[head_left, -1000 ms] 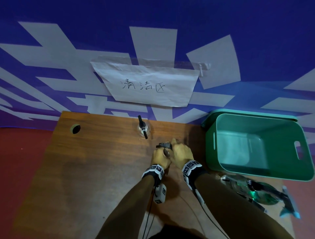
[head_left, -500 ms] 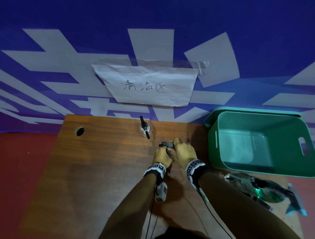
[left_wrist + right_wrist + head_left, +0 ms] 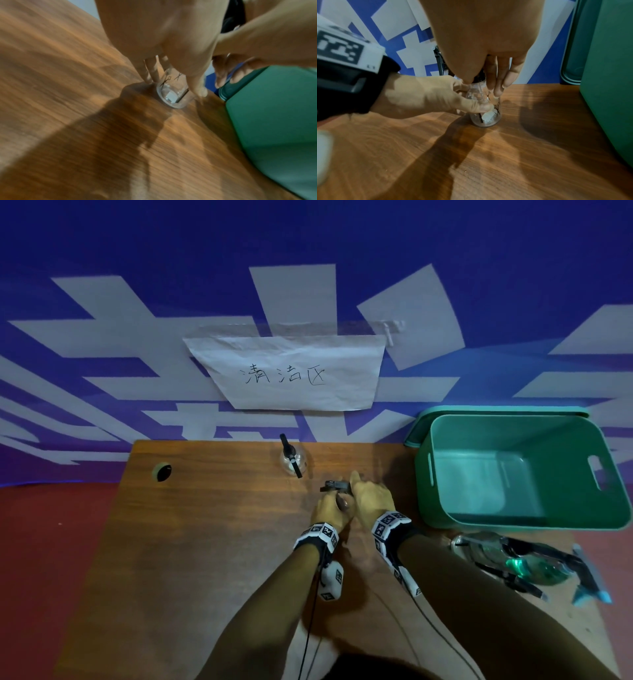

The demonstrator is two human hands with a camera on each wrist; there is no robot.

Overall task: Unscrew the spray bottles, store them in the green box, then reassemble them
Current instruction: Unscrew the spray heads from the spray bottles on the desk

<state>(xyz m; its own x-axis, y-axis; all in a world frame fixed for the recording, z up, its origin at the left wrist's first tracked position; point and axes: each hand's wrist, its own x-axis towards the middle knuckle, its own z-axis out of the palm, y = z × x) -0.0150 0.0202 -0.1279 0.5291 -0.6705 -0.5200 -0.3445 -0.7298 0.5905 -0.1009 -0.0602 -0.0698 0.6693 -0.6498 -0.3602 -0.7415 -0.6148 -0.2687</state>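
Note:
A small clear spray bottle (image 3: pixel 485 116) stands upright on the wooden table (image 3: pixel 205 535), and its base (image 3: pixel 173 97) shows in the left wrist view. My left hand (image 3: pixel 330 510) grips the clear body (image 3: pixel 476 94) from the left. My right hand (image 3: pixel 371 496) grips the black spray head (image 3: pixel 335 486) from above. The black collar (image 3: pixel 479 79) shows under the right fingers (image 3: pixel 498 81). A second clear spray bottle (image 3: pixel 292 458) with a black head stands farther back. The green box (image 3: pixel 513 470) stands to the right, with nothing seen inside.
The box's green lid (image 3: pixel 421 422) leans behind it against the blue and white wall. Green spray bottles with black triggers (image 3: pixel 524 563) lie at the table's right front. A cable hole (image 3: pixel 161 471) sits at the back left. A paper sign (image 3: pixel 287 371) hangs on the wall.
Both hands stay on the same bottle with almost no shift. The head view has tilted slightly, so the table sits lower in the picture.

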